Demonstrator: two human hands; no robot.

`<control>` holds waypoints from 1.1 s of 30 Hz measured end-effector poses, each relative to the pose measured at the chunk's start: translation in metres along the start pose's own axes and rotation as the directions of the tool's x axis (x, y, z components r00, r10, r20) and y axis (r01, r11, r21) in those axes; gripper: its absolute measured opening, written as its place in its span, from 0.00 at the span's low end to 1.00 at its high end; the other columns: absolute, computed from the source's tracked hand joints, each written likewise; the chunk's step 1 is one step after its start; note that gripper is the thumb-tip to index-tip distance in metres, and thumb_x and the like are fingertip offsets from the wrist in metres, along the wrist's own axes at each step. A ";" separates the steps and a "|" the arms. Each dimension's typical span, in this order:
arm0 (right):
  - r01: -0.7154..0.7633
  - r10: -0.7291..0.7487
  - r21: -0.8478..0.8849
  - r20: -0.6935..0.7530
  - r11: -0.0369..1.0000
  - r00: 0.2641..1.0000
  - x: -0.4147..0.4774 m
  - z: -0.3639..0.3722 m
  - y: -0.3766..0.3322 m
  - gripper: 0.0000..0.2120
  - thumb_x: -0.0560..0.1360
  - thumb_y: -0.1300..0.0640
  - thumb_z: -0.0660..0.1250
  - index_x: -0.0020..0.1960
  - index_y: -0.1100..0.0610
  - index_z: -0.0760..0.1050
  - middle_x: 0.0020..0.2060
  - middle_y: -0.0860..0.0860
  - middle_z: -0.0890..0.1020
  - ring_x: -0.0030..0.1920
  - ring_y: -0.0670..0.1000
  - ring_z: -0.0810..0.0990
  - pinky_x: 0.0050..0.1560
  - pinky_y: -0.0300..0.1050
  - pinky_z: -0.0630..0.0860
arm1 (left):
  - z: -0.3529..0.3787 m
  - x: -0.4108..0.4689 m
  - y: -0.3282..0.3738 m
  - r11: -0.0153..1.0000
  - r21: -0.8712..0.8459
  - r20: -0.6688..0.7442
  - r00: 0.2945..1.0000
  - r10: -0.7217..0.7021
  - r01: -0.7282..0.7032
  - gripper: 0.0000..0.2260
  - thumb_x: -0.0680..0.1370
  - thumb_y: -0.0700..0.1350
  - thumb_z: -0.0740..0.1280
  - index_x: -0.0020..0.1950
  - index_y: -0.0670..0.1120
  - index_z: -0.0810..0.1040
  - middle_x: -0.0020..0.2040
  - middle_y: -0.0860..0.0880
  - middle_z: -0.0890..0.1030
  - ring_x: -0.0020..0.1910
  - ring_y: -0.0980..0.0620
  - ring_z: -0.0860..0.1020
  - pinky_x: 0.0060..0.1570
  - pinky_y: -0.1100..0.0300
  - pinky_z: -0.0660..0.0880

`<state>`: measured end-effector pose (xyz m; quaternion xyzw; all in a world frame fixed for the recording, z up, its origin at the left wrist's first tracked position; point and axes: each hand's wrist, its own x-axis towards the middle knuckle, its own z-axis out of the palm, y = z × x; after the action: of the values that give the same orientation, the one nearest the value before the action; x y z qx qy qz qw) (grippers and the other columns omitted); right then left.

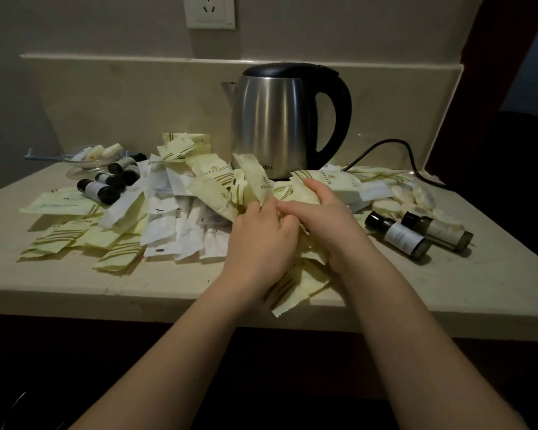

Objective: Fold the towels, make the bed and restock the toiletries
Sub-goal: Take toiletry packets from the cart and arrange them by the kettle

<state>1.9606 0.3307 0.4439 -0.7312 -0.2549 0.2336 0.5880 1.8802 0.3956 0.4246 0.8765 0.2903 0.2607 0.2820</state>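
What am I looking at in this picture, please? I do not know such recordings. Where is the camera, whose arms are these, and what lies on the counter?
There is no machine here. A person wears one wide camera on the head, so you look down along their own bare arms. The left hand and the right hand meet in the middle, and both grip a bundle of pale green packets, probably the toiletries. More such packets and white sachets lie spread over the stone counter. Some small dark bottles lie at the left, and two more at the right. Wrapped round soaps lie at the right too. A glass dish at the far left holds a few small wrapped things. Behind stands a steel kettle with its black cord.
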 end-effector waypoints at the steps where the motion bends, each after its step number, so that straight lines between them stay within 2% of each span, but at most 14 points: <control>1: 0.011 -0.011 0.027 -0.009 1.000 1.000 0.001 0.003 0.001 0.32 0.70 0.54 0.72 0.71 0.43 0.65 0.54 0.47 0.73 0.50 0.48 0.75 0.47 0.43 0.75 | -0.003 -0.001 0.001 0.998 -0.063 -0.012 1.000 -0.004 0.003 0.16 0.79 0.46 0.53 0.65 0.46 0.70 0.54 0.50 0.69 0.55 0.50 0.68 0.53 0.54 0.64; 3: 0.057 -0.054 0.067 -0.046 0.996 0.997 0.002 0.008 0.003 0.31 0.69 0.60 0.71 0.68 0.43 0.68 0.51 0.46 0.74 0.48 0.46 0.75 0.46 0.43 0.77 | -0.006 -0.002 0.002 0.983 -0.183 -0.028 0.999 -0.034 0.029 0.17 0.79 0.45 0.54 0.68 0.46 0.69 0.56 0.51 0.67 0.56 0.54 0.65 0.54 0.58 0.61; 6: 0.132 -0.118 0.148 -0.099 0.980 0.988 0.001 0.017 0.004 0.31 0.68 0.67 0.67 0.66 0.42 0.69 0.52 0.46 0.76 0.50 0.49 0.78 0.48 0.48 0.80 | -0.008 -0.004 0.004 0.955 -0.294 -0.068 0.995 -0.074 0.051 0.21 0.80 0.47 0.55 0.74 0.48 0.63 0.65 0.49 0.66 0.66 0.52 0.64 0.60 0.58 0.60; 8: 0.166 -0.146 0.198 -0.114 0.966 0.983 0.002 0.020 0.001 0.31 0.69 0.69 0.66 0.64 0.41 0.70 0.53 0.48 0.77 0.51 0.51 0.79 0.49 0.50 0.81 | -0.010 -0.004 0.006 0.944 -0.328 -0.098 0.992 -0.080 0.044 0.22 0.80 0.48 0.55 0.75 0.49 0.61 0.68 0.48 0.65 0.68 0.50 0.63 0.64 0.55 0.61; 14: 0.224 -0.202 0.267 -0.108 0.937 0.973 0.003 0.021 -0.006 0.32 0.69 0.71 0.65 0.64 0.41 0.70 0.56 0.52 0.78 0.52 0.52 0.80 0.48 0.51 0.82 | -0.011 -0.001 0.008 0.912 -0.410 -0.140 0.986 -0.094 0.029 0.22 0.81 0.49 0.56 0.75 0.50 0.62 0.71 0.48 0.64 0.70 0.50 0.61 0.68 0.53 0.59; 17: 0.231 -0.214 0.315 -0.088 0.921 0.973 0.003 0.019 -0.004 0.31 0.70 0.71 0.66 0.63 0.41 0.70 0.57 0.53 0.78 0.53 0.53 0.80 0.48 0.50 0.82 | -0.009 0.000 0.010 0.885 -0.464 -0.150 0.982 -0.116 0.034 0.21 0.80 0.49 0.58 0.74 0.52 0.63 0.71 0.48 0.64 0.70 0.50 0.61 0.69 0.51 0.60; 21: 0.257 -0.242 0.365 -0.088 0.895 0.966 0.005 0.012 -0.006 0.31 0.70 0.71 0.67 0.64 0.42 0.71 0.56 0.52 0.79 0.53 0.52 0.81 0.47 0.46 0.82 | -0.008 0.004 0.013 0.850 -0.526 -0.172 0.980 -0.100 -0.005 0.19 0.80 0.49 0.59 0.72 0.52 0.66 0.67 0.51 0.67 0.68 0.52 0.64 0.69 0.50 0.63; 28: 0.344 -0.341 0.334 -0.071 0.878 0.938 0.006 0.002 -0.006 0.28 0.70 0.68 0.70 0.63 0.43 0.71 0.53 0.50 0.81 0.48 0.48 0.83 0.43 0.42 0.81 | -0.007 0.009 0.013 0.738 -0.670 -0.263 0.955 -0.140 -0.076 0.12 0.78 0.45 0.65 0.60 0.54 0.75 0.59 0.53 0.75 0.55 0.57 0.75 0.57 0.55 0.76; 33: 0.359 -0.358 0.301 -0.061 0.883 0.932 0.008 -0.004 -0.004 0.28 0.70 0.68 0.69 0.63 0.43 0.71 0.53 0.50 0.81 0.49 0.50 0.83 0.46 0.45 0.82 | -0.004 0.010 0.017 0.707 -0.701 -0.294 0.941 -0.169 -0.092 0.11 0.77 0.41 0.67 0.57 0.52 0.77 0.55 0.55 0.78 0.53 0.56 0.77 0.56 0.53 0.77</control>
<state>1.9684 0.3335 0.4481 -0.5715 -0.3451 0.1565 0.7279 1.8909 0.3927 0.4414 0.6374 0.2305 0.4913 0.5470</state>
